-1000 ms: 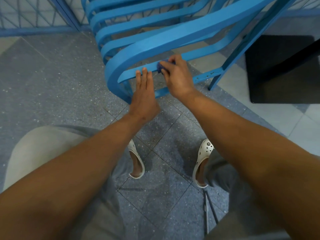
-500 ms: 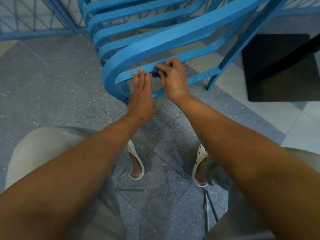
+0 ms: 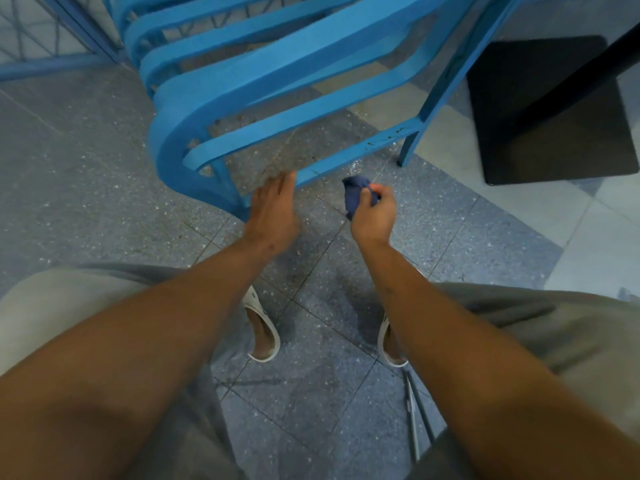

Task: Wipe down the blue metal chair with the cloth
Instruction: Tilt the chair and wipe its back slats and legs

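Gripping bunched cloth [image 3: 356, 195] in right hand [image 3: 375, 216] just off blue chair [image 3: 263, 81], flat left hand [image 3: 273, 209] touching its rail

Matt blue-painted metal chair [image 3: 277, 74], soft dark-blue cloth [image 3: 356, 195], speckled grey stone-like floor tiles [image 3: 86, 174].

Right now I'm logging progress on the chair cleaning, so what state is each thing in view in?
blue chair: tipped over toward the person, legs off to the right.
cloth: bunched up, off the chair.
right hand: grips the cloth, clear of the frame.
left hand: fingers straight, tips at the lowest bar.
black mat: flat on the floor.
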`<state>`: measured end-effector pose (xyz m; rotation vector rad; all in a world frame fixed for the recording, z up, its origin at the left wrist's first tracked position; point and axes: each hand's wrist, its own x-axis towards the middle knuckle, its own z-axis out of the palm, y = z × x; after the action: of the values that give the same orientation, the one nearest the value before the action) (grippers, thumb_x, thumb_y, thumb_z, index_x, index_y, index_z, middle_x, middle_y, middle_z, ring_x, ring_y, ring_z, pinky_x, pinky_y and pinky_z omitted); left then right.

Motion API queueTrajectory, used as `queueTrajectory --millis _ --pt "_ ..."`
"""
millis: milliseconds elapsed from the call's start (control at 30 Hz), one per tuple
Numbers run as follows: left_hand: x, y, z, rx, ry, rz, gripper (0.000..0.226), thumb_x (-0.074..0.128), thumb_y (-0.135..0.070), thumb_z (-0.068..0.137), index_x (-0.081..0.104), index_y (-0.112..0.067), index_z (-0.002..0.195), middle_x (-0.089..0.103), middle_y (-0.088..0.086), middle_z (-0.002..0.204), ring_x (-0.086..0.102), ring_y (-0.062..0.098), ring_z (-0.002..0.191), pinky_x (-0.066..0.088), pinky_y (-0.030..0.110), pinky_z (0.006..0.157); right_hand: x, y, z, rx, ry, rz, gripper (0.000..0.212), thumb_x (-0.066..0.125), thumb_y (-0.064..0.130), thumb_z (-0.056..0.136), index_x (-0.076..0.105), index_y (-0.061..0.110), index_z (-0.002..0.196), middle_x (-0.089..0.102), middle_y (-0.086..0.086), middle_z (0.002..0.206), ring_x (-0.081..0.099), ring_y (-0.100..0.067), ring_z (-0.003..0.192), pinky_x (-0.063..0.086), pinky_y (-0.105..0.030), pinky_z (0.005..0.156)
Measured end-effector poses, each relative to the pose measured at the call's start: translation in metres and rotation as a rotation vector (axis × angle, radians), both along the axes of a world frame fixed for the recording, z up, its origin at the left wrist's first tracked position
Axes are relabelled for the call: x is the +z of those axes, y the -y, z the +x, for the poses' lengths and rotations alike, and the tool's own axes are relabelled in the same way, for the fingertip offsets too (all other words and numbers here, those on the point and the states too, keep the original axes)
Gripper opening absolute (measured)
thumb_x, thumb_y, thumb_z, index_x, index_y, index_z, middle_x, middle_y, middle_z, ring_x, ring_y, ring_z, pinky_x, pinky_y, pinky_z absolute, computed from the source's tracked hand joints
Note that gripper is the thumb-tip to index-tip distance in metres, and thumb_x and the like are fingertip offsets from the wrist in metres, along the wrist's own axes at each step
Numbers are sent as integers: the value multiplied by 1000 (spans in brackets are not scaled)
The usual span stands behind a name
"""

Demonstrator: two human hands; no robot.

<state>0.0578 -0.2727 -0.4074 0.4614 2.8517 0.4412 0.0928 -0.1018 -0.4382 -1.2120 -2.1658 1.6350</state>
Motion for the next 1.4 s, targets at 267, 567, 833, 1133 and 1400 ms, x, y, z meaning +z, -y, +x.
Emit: queueTrajectory --millis 267,567,833,1133,1400 --pt "7 -1 -20 268 214 227 90 62 6 87 19 -24 160 50 7 150 50 29 136 46 47 110 -1 37 -37 195 -75 32 16 63 19 100 66 15 115 54 -10 122 55 -10 101 45 -11 96" --pt "3 11 -16 160 246 262 83 60 1 90 19 -17 160 40 12 156 42 31 141 42 45 113 5 7 -62 454 -1 256 18 66 26 96 80 19 105 72 2 94 64 -3 75 53 -12 69" --pt "3 18 -12 140 283 334 89 55 9 89 12 -15 162 25 9 165 28 25 150 26 23 112 14 56 -51 709 47 477 17 61 23 100 78 19 102 54 -10 114 54 -15 75 44 -23 69" --pt "5 24 -5 180 286 340 89 52 9 90 7 -20 162 20 6 168 23 24 153 29 41 123 21 26 -81 651 214 621 20 58 24 101 76 17 97 52 -9 121 64 -23 77 59 -34 76" --pt "7 21 3 199 316 345 93 54 10 91 3 -21 162 19 4 168 22 23 153 30 39 122 32 16 -66 1041 103 641 25 52 25 104 70 16 120 50 -12 118 59 -28 90 54 -42 87"
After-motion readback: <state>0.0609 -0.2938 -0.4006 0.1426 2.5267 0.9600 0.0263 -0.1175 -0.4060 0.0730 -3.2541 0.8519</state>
